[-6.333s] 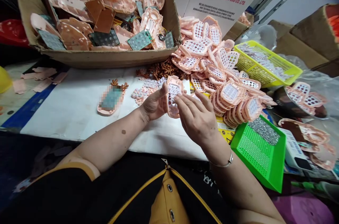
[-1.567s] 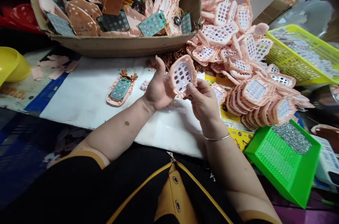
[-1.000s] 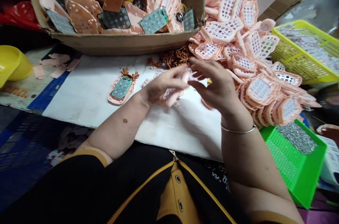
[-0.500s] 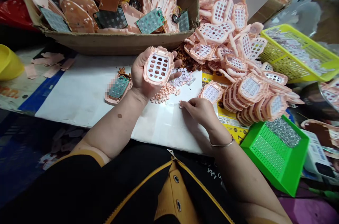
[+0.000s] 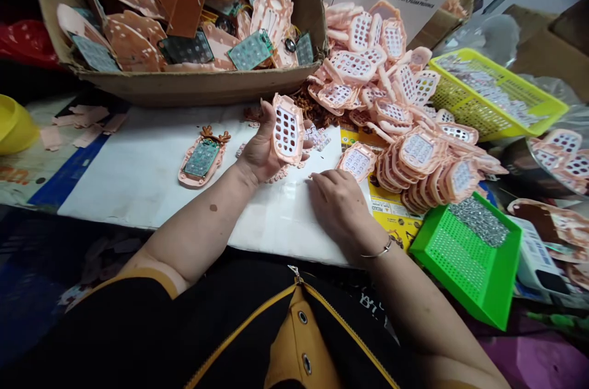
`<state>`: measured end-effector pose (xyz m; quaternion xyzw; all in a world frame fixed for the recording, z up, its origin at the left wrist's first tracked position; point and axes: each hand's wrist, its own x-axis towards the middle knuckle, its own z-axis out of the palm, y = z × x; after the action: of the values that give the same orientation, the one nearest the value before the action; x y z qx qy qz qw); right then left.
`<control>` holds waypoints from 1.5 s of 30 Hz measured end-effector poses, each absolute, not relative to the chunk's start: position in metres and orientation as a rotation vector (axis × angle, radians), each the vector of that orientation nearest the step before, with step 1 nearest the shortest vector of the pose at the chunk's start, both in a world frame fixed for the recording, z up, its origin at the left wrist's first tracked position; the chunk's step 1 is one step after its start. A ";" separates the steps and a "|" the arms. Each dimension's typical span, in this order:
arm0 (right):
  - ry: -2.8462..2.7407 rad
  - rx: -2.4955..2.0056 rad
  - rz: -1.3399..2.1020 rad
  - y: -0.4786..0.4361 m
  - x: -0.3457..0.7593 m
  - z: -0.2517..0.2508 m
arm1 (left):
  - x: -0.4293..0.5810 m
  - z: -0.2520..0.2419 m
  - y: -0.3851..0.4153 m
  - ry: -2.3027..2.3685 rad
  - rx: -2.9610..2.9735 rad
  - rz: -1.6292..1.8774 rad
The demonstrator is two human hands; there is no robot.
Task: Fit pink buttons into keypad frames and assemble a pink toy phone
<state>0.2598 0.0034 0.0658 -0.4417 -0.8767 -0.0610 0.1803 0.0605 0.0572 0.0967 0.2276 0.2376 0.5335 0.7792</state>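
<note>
My left hand (image 5: 261, 150) holds a pink plastic shell with rows of holes (image 5: 288, 129), tilted on edge above the white sheet (image 5: 138, 168). My right hand (image 5: 335, 200) rests low on the sheet with fingertips pinched near small keypad pieces (image 5: 317, 137); what it grips is hidden. A finished pink shell with a green circuit board and brown antlers (image 5: 200, 157) lies to the left of my left hand. One single shell (image 5: 356, 161) lies just right of my right hand.
A cardboard box (image 5: 193, 85) of pink shells and circuit boards stands at the back. A large pile of holed pink shells (image 5: 405, 113) fills the right. A yellow basket (image 5: 501, 100) and a green tray (image 5: 460, 266) of small metal parts sit further right. Brown antler pieces (image 5: 317, 110) lie behind my hands.
My left hand has tipped the pink shell from flat-facing to edge-on and lowered it slightly. My right hand stayed low on the sheet, sliding a little closer to me.
</note>
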 end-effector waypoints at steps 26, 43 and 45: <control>-2.226 -1.123 -0.188 0.029 0.261 0.098 | 0.070 0.090 0.050 0.485 0.505 1.128; -1.635 -1.454 0.425 0.086 0.274 0.093 | 0.064 0.086 0.053 0.514 0.632 1.113; -1.504 -1.267 0.795 0.076 0.280 0.098 | 0.064 0.084 0.050 0.484 0.719 1.049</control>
<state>0.2798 0.0760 0.0980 -0.5214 -0.6188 0.3269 0.4883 0.0643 0.0499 0.0836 0.3325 0.2238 0.4851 0.7772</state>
